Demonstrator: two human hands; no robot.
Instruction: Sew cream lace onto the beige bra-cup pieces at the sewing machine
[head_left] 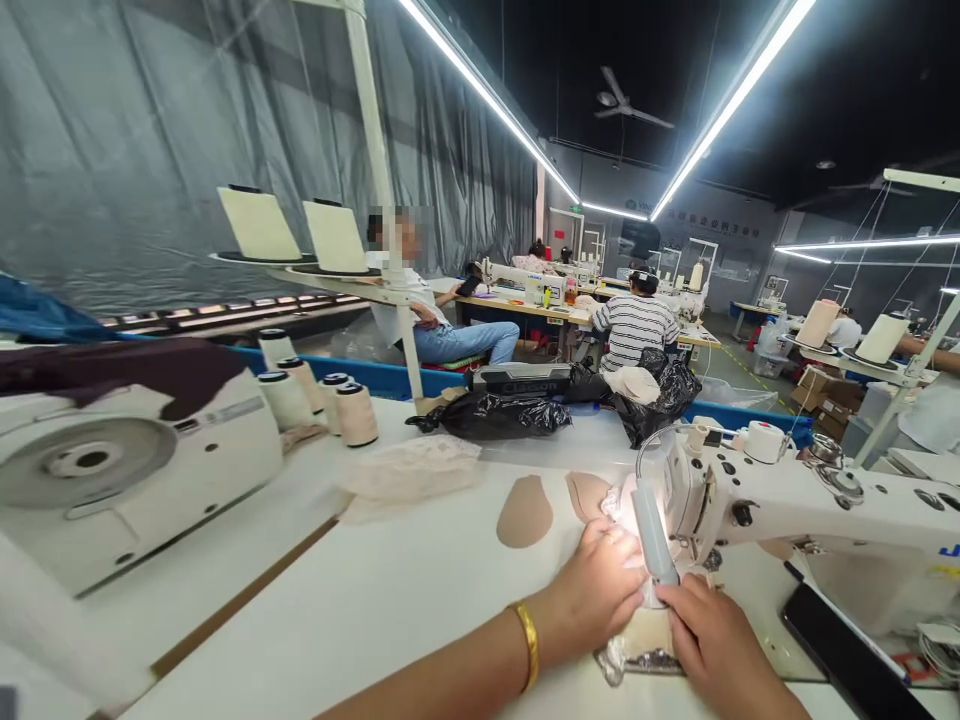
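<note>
Under the needle end of a white sewing machine (pixel 795 500), pale lacy fabric (pixel 651 597) lies on the machine bed in bright light. My left hand (pixel 600 585), a gold bangle at its wrist, is closed with bent fingers on the fabric's left side. From the right, my right hand (pixel 712 630) pinches at its near edge; the fingertips are partly hidden. A grey lamp (pixel 654 535) on a bendy neck stands between my hands and covers the sewing spot. Beyond my left hand lie a beige cup-shaped piece (pixel 524 512) and a second beige piece (pixel 586 494).
A black phone (pixel 855 650) lies at the right by the machine. Thread cones (pixel 356 415) and another machine (pixel 135 470) stand at left. Black plastic bags (pixel 495 415) line the table's back. Farther off, a seated person (pixel 442 330) and a person in stripes (pixel 637 325) are visible.
</note>
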